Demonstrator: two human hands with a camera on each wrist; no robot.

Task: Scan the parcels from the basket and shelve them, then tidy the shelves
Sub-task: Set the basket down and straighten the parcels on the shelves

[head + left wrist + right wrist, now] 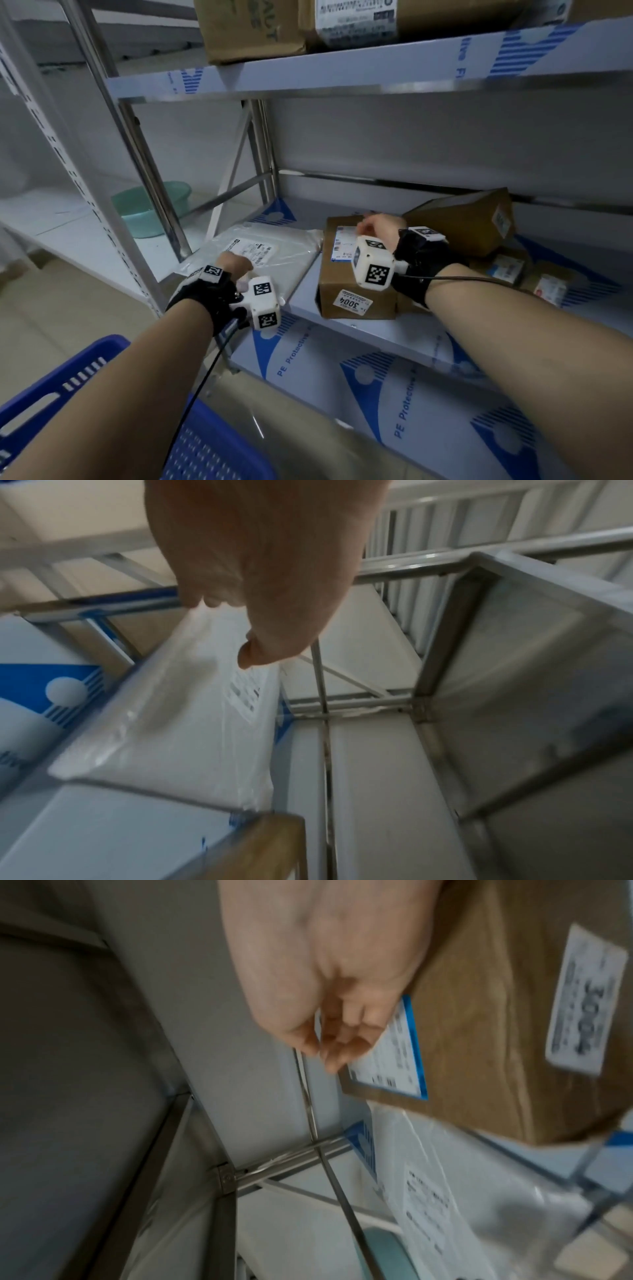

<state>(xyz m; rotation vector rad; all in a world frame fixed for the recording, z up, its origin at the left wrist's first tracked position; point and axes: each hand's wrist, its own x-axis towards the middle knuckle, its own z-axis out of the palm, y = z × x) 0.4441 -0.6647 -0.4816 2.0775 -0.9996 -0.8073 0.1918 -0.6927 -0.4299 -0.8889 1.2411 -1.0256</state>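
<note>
**Both hands on parcels at the middle shelf**

The left hand's grip [260, 588] pinches the near edge of a flat, glossy white poly mailer [253, 253], thumb on top, the other fingers hidden beneath the crinkled plastic. The right hand [375, 224] hovers over the top of a brown cardboard box [352, 274], fingers loosely curled and a little apart; whether the fingertips touch the cardboard cannot be told.

The mailer lies flat on the left part of the metal shelf [342, 363], which is covered in white protective film printed with blue stripes. Its white printed label faces up. The box stands just to its right, with a blue-edged shipping label on top and a sticker reading 3004 on its front face. Behind it leans a larger tilted carton [469, 219], and smaller labelled boxes [524, 274] lie to the right. A blue plastic basket [85, 377], slotted at the rim, stands below the left forearm.
</note>
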